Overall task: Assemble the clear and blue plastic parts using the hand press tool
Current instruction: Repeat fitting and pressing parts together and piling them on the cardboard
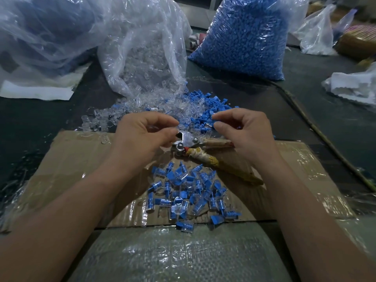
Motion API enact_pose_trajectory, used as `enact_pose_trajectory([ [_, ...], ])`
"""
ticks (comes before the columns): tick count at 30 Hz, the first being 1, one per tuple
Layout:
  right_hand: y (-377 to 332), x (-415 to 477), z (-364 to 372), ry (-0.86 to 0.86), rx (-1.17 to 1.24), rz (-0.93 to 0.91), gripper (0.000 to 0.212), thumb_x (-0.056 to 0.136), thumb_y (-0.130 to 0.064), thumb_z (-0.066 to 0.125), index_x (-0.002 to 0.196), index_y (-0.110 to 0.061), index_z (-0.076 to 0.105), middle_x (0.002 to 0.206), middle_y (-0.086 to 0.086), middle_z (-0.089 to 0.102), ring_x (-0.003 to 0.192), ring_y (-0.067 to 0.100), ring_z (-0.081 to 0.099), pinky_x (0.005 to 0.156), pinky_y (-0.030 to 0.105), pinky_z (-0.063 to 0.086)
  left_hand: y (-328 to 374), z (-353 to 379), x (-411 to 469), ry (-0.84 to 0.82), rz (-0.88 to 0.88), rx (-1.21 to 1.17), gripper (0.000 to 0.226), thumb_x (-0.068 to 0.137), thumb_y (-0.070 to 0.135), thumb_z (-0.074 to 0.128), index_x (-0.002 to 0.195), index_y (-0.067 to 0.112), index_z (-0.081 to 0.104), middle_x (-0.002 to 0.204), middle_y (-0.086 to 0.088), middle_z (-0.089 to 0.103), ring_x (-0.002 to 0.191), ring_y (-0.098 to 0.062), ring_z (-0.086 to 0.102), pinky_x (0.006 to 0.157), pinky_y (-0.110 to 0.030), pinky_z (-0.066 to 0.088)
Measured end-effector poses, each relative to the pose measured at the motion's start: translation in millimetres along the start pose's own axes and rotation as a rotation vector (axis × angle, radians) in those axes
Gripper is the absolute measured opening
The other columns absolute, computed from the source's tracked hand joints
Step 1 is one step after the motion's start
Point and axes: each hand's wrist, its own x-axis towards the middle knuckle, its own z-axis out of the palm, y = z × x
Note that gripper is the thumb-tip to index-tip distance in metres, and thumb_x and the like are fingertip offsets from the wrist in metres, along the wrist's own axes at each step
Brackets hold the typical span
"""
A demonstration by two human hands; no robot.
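Press tool (186, 140) lies on the cardboard (81, 159), its metal head between both hands. The left hand (142, 135) pinches a clear part (153, 128) beside that head. The right hand (242, 131) is curled; whether it grips anything cannot be told. Assembled pieces (187, 192) lie heaped below the tool.

No text, label, brand, number or sign can be read anywhere. The cardboard (305, 159), the plastic bags (244, 37) and the press tool (187, 139) show no legible marks.
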Motion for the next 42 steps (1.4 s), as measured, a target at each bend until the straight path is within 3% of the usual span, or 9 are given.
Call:
enact_pose_trajectory([
  [3, -11, -7, 10, -0.047, 0.049, -0.077, 0.028, 0.081, -0.007, 0.067, 0.081, -0.035, 0.061, 0.076, -0.018, 0.061, 0.068, -0.008, 0.058, 0.063, 0.006, 0.045, 2, 2, -2, 0.011, -0.029, -0.054, 0.013, 0.078, 0.005, 0.065, 0.081, 0.016, 0.07, 0.071, -0.005, 0.071, 0.062, -0.014, 0.068, 0.062, -0.026, 0.057],
  [7, -20, -14, 20, -0.055, 0.105, -0.164, 0.026, 0.077, -0.004, 0.07, 0.076, -0.029, 0.061, 0.071, -0.014, 0.061, 0.065, -0.003, 0.059, 0.062, 0.01, 0.047, 6, 6, -4, 0.001, -0.011, -0.066, 0.016, 0.08, 0.002, 0.062, 0.085, 0.015, 0.069, 0.072, -0.008, 0.071, 0.063, -0.012, 0.068, 0.06, -0.017, 0.054],
  [18, -17, -14, 31, -0.016, -0.008, -0.231, 0.011, 0.075, -0.008, 0.073, 0.085, -0.009, 0.069, 0.07, -0.018, 0.058, 0.066, 0.0, 0.06, 0.063, 0.008, 0.048, 5, 10, -7, -0.058, 0.063, 0.006, 0.022, 0.08, 0.0, 0.065, 0.086, 0.02, 0.07, 0.074, 0.0, 0.072, 0.065, -0.012, 0.069, 0.062, -0.019, 0.056],
  [23, -16, -14, 31, -0.02, 0.034, -0.259, 0.022, 0.073, -0.017, 0.076, 0.088, -0.02, 0.06, 0.074, -0.016, 0.058, 0.07, 0.001, 0.058, 0.063, 0.012, 0.049, 7, 10, -9, -0.073, 0.053, -0.079, 0.017, 0.08, -0.003, 0.063, 0.086, 0.012, 0.069, 0.075, -0.008, 0.071, 0.062, -0.012, 0.068, 0.061, -0.019, 0.055],
  [26, -14, -13, 30, -0.047, 0.118, -0.201, 0.029, 0.071, -0.021, 0.076, 0.094, -0.021, 0.058, 0.084, -0.016, 0.06, 0.078, -0.001, 0.061, 0.071, 0.013, 0.05, 8, 9, -8, -0.082, 0.041, -0.122, 0.014, 0.079, -0.004, 0.063, 0.083, 0.009, 0.066, 0.071, -0.008, 0.07, 0.059, -0.011, 0.066, 0.057, -0.017, 0.053],
  [30, -15, -14, 30, -0.123, 0.191, -0.208, 0.024, 0.074, -0.014, 0.072, 0.092, -0.026, 0.062, 0.083, -0.017, 0.062, 0.079, -0.001, 0.063, 0.073, 0.013, 0.05, 7, 7, -8, -0.119, 0.003, -0.19, 0.011, 0.076, -0.002, 0.063, 0.079, 0.008, 0.064, 0.065, -0.006, 0.069, 0.058, -0.012, 0.066, 0.055, -0.017, 0.052],
  [34, -17, -14, 30, -0.121, 0.271, -0.209, 0.016, 0.07, -0.026, 0.07, 0.083, -0.031, 0.062, 0.078, -0.015, 0.064, 0.074, 0.003, 0.065, 0.069, 0.017, 0.053, 7, 6, -7, -0.142, -0.029, -0.248, 0.015, 0.063, 0.013, 0.067, 0.077, 0.007, 0.063, 0.063, -0.006, 0.069, 0.057, -0.014, 0.066, 0.052, -0.017, 0.051],
  [42, -10, -13, 32, -0.163, 0.259, -0.303, 0.035, 0.071, -0.004, 0.073, 0.1, -0.02, 0.063, 0.086, -0.015, 0.064, 0.08, -0.001, 0.063, 0.075, 0.014, 0.049, 9, 4, -2, -0.172, -0.17, -0.332, 0.015, 0.054, 0.008, 0.064, 0.068, 0.005, 0.06, 0.051, -0.006, 0.063, 0.043, -0.012, 0.06, 0.041, -0.016, 0.047],
])
